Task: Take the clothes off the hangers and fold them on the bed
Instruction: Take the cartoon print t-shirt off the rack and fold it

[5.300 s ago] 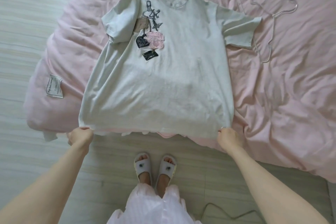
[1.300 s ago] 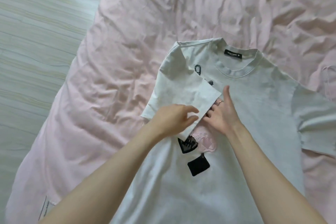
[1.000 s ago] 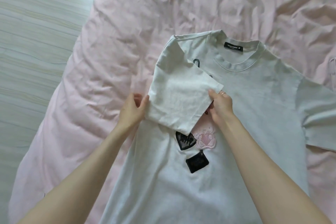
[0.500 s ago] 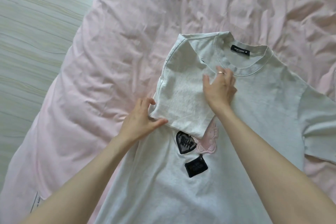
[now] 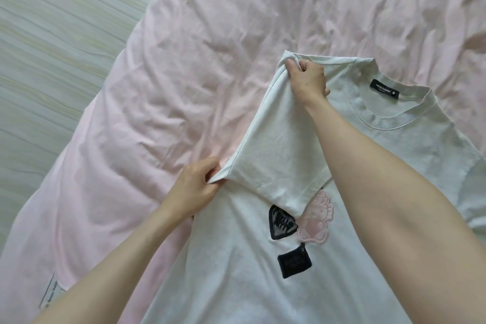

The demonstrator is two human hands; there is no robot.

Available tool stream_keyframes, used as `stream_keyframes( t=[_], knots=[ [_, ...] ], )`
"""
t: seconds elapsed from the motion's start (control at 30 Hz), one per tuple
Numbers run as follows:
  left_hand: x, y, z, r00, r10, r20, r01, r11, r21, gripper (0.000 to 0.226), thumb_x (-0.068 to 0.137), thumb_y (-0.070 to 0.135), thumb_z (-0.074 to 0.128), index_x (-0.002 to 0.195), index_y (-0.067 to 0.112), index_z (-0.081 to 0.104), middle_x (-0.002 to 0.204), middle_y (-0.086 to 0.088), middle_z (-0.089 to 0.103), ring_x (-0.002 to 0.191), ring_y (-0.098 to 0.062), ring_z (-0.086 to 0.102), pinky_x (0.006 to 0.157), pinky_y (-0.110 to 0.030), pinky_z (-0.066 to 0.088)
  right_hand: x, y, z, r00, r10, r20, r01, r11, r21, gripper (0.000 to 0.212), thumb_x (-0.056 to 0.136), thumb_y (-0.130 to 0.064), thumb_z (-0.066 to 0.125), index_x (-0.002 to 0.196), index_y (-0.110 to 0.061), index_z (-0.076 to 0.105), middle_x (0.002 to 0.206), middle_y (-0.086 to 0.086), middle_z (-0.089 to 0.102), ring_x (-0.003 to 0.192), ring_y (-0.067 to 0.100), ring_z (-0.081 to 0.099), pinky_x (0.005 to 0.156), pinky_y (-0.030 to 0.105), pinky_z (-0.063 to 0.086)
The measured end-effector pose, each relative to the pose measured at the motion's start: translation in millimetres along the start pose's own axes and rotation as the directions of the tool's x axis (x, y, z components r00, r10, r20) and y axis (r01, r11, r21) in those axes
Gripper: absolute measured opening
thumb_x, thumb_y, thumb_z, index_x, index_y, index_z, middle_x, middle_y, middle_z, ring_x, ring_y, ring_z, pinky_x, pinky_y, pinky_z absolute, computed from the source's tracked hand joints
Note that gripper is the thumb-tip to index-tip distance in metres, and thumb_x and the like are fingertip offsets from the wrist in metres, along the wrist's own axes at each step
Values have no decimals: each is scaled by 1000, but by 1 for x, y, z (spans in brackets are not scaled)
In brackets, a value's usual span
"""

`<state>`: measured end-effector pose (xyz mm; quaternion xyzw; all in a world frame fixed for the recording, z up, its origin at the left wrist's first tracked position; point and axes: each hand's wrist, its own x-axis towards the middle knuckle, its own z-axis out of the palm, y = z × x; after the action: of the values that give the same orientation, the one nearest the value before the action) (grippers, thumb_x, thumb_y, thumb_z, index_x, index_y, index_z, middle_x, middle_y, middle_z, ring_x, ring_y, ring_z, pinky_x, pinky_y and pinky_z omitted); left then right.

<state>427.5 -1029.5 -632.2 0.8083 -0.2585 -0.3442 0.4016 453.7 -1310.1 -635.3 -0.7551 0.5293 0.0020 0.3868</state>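
Note:
A pale grey T-shirt (image 5: 236, 284) lies face up on the pink bed, collar and black label (image 5: 384, 86) at the upper right. Its left sleeve (image 5: 278, 155) is folded in over the chest and partly covers the black heart and pink patches (image 5: 313, 221). My left hand (image 5: 194, 187) pinches the sleeve's lower left corner. At the shoulder seam, my right hand (image 5: 306, 79) grips the top of the fold. No hanger is in view.
The rumpled pink duvet (image 5: 184, 73) fills most of the view. Pale wood floor (image 5: 52, 34) shows along the left edge. A white care label (image 5: 50, 294) sits on the duvet at the lower left.
My right hand has slid from the sleeve's middle up to the shoulder seam and closed on it. My left hand has closed on the sleeve's lower corner.

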Motion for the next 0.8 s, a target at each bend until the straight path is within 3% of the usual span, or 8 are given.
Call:
stream_keyframes(
  t=[0.17,0.23,0.27,0.37,0.5,0.57,0.63,0.8],
  knots=[
    [-1,-1,4,992,-129,-3,129,990,-61,44,80,-4,57,58,20,27,49,15,39,49,-4,30,47,-17,24,-2,0,1,1000,-13,-8,13,999,51,41,91,-43,50,60,-18,39,66,-8,44,84,13,46,88,39,17],
    [-3,-4,5,974,-227,-3,225,967,-117,43,81,-1,58,59,19,27,48,13,35,48,-4,29,46,-18,24,-7,-2,-1,999,-30,-34,32,998,47,23,90,-46,49,87,-24,58,93,-11,57,103,13,50,91,38,21],
    [-5,-5,6,962,-272,-6,268,952,-145,43,81,2,61,60,19,28,49,13,33,48,-3,29,46,-18,25,-12,-1,-2,997,-52,-55,53,999,13,30,91,-47,48,109,-24,58,114,-8,56,116,14,46,94,38,23],
    [-8,-10,3,941,-338,-12,328,920,-216,31,81,15,69,65,18,43,57,11,43,49,-1,35,50,-19,29,-35,2,0,970,-186,-159,160,973,-165,50,94,-44,43,140,-22,39,144,-2,35,135,17,28,107,41,20],
    [-12,-7,-2,949,-315,31,313,920,-237,8,76,36,64,69,32,66,63,16,63,60,3,53,59,-20,40,-96,33,15,907,-388,-164,341,904,-257,50,96,-35,38,143,-20,37,151,4,31,140,20,25,112,45,14],
    [-15,-2,-1,949,-315,8,309,925,-223,24,88,22,56,65,27,62,56,19,57,53,7,47,50,-13,35,-131,57,28,898,-423,-126,376,883,-281,52,94,-38,33,140,-16,43,150,7,34,140,24,28,112,50,15],
    [-18,3,0,943,-332,-19,322,925,-202,25,94,16,48,73,24,58,60,15,54,55,4,45,48,-14,33,-165,81,41,894,-441,-75,400,863,-308,54,93,-39,31,138,-15,47,149,9,37,139,26,30,111,54,15],
    [-36,2,-5,932,-360,28,359,914,-191,19,92,35,57,81,20,60,72,5,59,68,-12,56,57,-30,44,-227,118,65,883,-470,-22,422,811,-405,51,92,-36,34,137,-16,47,147,12,40,138,26,31,111,56,9]
  ],
)
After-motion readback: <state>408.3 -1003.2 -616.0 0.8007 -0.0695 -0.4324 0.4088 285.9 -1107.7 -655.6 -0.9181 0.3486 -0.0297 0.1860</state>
